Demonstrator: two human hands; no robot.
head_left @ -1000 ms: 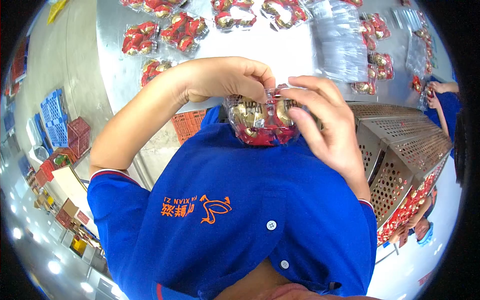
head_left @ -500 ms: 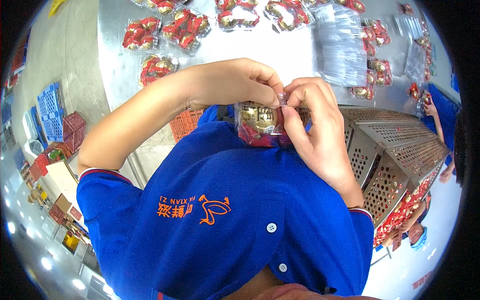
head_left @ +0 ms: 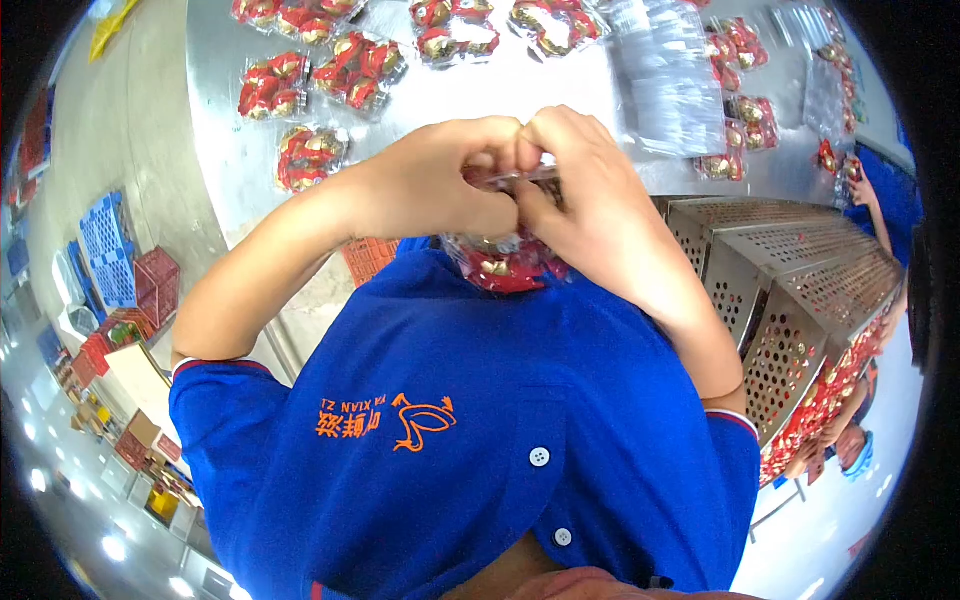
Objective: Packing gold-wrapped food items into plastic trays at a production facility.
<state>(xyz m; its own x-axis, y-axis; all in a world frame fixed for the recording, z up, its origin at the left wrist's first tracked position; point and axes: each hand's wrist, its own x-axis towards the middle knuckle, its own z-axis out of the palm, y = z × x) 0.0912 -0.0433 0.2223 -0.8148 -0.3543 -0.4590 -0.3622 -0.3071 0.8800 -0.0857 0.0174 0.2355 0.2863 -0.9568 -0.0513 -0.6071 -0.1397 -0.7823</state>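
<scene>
A clear plastic pack of red and gold wrapped round items [head_left: 505, 265] is held close against my blue shirt, just below the steel table [head_left: 215, 110]. My left hand [head_left: 460, 175] and my right hand [head_left: 575, 200] are both closed on the pack's top, with curled fingertips meeting over it. The fingers and the top of the pack are blurred and partly hide each other.
Similar packs [head_left: 355, 75] lie on the table, with clear plastic sheets [head_left: 660, 90] to the right. A perforated steel bin [head_left: 790, 280] stands at my right. Crates [head_left: 150, 275] are on the floor at left. Co-workers' hands and arms [head_left: 870, 190] show at far right.
Both my hands have risen toward the table and closed over the pack's top; the right hand's fingers moved up and inward from lying spread along its right side.
</scene>
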